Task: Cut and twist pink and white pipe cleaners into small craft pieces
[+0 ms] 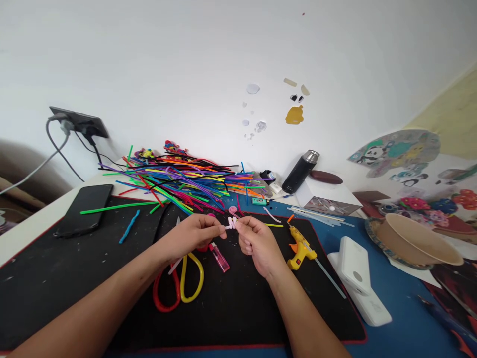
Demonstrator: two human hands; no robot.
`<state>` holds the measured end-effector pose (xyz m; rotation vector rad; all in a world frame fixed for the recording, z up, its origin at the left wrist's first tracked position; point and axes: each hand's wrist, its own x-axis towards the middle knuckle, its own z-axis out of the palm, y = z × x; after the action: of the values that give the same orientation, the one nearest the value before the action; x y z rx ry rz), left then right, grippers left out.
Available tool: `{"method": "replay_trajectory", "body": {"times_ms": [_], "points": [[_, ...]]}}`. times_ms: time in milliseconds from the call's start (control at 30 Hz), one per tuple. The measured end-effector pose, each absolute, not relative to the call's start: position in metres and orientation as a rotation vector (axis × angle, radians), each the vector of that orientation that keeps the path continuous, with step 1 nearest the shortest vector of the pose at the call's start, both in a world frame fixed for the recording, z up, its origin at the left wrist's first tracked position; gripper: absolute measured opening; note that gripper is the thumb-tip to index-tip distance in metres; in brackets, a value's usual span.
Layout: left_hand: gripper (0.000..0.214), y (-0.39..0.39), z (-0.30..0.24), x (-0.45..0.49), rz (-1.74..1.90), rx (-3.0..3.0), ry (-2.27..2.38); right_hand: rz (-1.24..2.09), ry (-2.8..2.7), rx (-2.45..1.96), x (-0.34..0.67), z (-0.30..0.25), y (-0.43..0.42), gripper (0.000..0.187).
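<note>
A small, pale pink bent pipe cleaner is held up between my two hands over the black mat. My left hand pinches its left end between thumb and forefinger. On the other side, my right hand grips the folded part, the remaining fingers curled in. Just behind stands a pink spiral coil; whether it joins the held piece I cannot tell. Scissors with one red and one yellow handle lie below my left hand, their blades partly hidden by it. A pink lighter rests between my wrists.
Many coloured pipe cleaners are heaped against the wall. A yellow glue gun lies right of my right hand, near white power banks. At left is a black phone. A dark flask leans at the back beside a white box.
</note>
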<state>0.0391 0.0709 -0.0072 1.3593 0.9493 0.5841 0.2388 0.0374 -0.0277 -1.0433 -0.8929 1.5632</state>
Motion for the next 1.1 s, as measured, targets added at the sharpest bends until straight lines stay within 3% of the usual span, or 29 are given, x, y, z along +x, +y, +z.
{"method": "replay_trajectory", "body": {"times_ms": [1100], "points": [[0.039, 0.0749, -0.0135, 0.0357, 0.609, 1.351, 0.978, 1.474, -0.987, -1.165, 0.2415, -0.0333, 0.04, 0.036]]}}
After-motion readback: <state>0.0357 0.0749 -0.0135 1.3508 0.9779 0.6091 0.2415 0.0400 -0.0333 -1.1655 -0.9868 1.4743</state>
